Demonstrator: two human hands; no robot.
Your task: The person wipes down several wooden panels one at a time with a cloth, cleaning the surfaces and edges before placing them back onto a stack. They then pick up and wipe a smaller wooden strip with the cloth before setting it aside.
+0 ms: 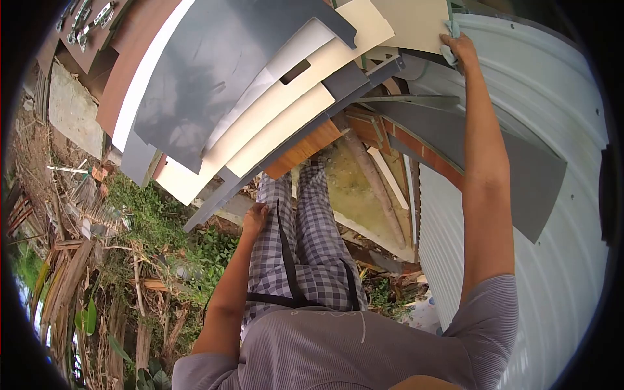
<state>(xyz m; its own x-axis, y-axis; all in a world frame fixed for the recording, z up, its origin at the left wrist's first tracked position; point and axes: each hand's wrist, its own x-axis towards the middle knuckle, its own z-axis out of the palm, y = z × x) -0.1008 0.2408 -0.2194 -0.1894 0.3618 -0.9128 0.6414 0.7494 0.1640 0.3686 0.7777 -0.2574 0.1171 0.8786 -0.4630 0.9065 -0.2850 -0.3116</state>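
Upper right of the frame, right hand: closed around a crumpled pale blue-green cloth, the arm stretched upward; the cloth is at the right edge of a cream panel; whether the fingers also grip the panel, I cannot tell

Centre left, left hand: lowered beside the checked trousers, fingers loosely curled, with nothing visible in it; whether it touches the fabric is unclear

Top centre, stacked boards: a large, glossy dark grey panel overlaps cream strips, one with a dark slot; all fan out at a slant towards the left

Upper left, brown boards: beside the white edge of the stack, with small metal fittings on a board near the corner

Just below the stack, orange-brown wood piece: partly covered by the boards, close above the trouser legs

Right side, corrugated sheet: pale and ridged, curving down the frame, with a flat grey panel lying against it

Right of centre, pole: rough and slanting over a greenish surface, near a narrow white strip

Lower left, ground: green plants and dry stalks in a tangle

Bottom centre, clothing: grey shirt, with black straps over the trousers
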